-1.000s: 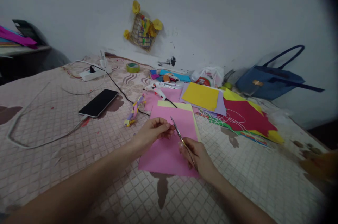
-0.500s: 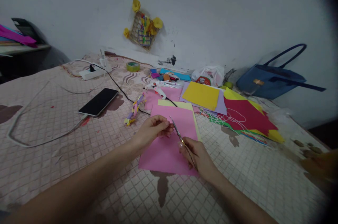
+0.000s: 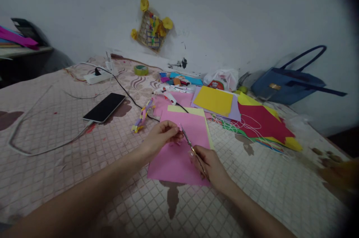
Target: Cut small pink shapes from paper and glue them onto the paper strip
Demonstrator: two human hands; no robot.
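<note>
Above a large pink paper sheet (image 3: 179,170), my left hand (image 3: 165,133) pinches a small piece of pink paper (image 3: 180,126), mostly hidden by the fingers. My right hand (image 3: 209,165) is closed round a pair of scissors (image 3: 188,140), whose blades point up and left at the pinched piece. The blades look nearly together; whether the paper lies between them I cannot tell. Pale yellow paper (image 3: 200,111) shows from under the pink sheet. Left of the sheet lies a twisted purple, pink and yellow paper strip (image 3: 143,115).
A phone (image 3: 104,107) on a white cable lies at left, near a power strip (image 3: 97,76). Behind the sheet are a glue gun (image 3: 170,98), green tape (image 3: 141,70) and yellow paper (image 3: 213,100). Tangled white string (image 3: 238,127), red paper (image 3: 263,124) and a blue bag (image 3: 288,84) lie right.
Both hands stay almost where they were. The scissor tips have shifted very slightly up and left, closer to the small pink piece.
</note>
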